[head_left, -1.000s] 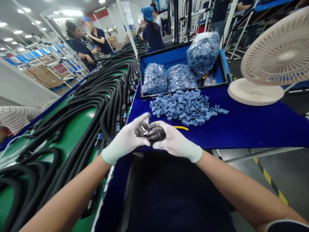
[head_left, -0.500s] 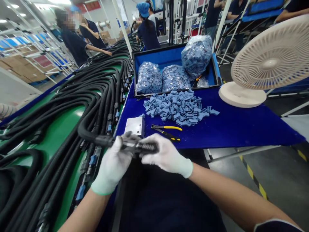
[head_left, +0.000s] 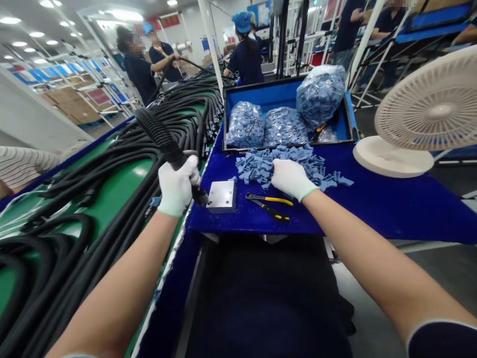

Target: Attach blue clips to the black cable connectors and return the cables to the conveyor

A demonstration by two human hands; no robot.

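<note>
My left hand point(head_left: 175, 185), in a white glove, is wrapped round a black corrugated hose point(head_left: 164, 139). The hose end slants down to the right, its spring-like tip close to a silver metal block point(head_left: 222, 194); whether they touch I cannot tell. My right hand point(head_left: 289, 177), gloved too, reaches into the front of a heap of small blue plastic clips point(head_left: 257, 166). Its fingers are curled together among the clips, and what they pinch, if anything, is hidden. Yellow-and-black pliers point(head_left: 270, 205) lie with handles spread just below that hand.
Behind the heap stands a blue crate point(head_left: 274, 92) with bagged clips point(head_left: 246, 124). A white fan point(head_left: 397, 156) is at the right. Many black hoses point(head_left: 130, 166) cover the green table point(head_left: 106, 194) on the left. Several people are further back; a striped sleeve point(head_left: 22, 161) shows at far left.
My right hand has let go of the hose end and moved up and right to the clips. My left hand has raised and tilted the hose. The view has shifted.
</note>
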